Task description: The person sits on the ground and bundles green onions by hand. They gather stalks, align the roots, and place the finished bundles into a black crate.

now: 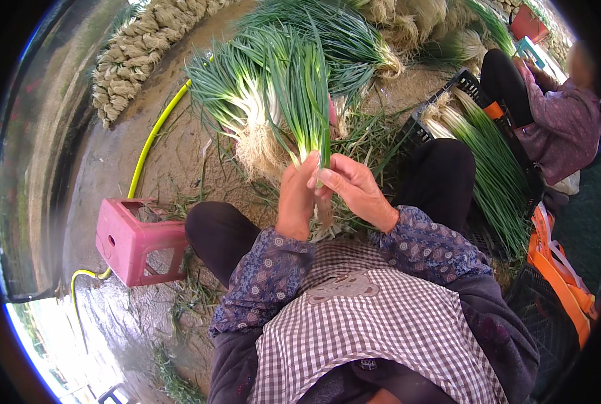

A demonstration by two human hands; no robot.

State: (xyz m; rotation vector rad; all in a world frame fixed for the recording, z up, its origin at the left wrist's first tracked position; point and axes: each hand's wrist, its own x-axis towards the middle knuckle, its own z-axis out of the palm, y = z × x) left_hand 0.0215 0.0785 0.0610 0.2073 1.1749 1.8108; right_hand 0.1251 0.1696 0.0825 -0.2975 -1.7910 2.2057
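Note:
My left hand (299, 194) is closed around the pale lower stems of a small bunch of green onions (305, 101), whose leaves point away from me. My right hand (357, 188) touches the same bunch at its lower right, thumb and fingers pinching a leaf or stem there. Roots hang below my fingers, partly hidden by them. Just beyond my hands lies a larger pile of green onions (254, 111), with its bushy roots towards me. Another heap of green onions (325, 35) lies farther back.
A pink plastic stool (129, 240) and a yellow hose (154, 129) are on the left. To the right, a black plastic crate (412, 123) holds onions with whiter stems, near an orange strap (558, 272). A person (558, 111) sits beyond. Rooted bundles (129, 60) line the back left.

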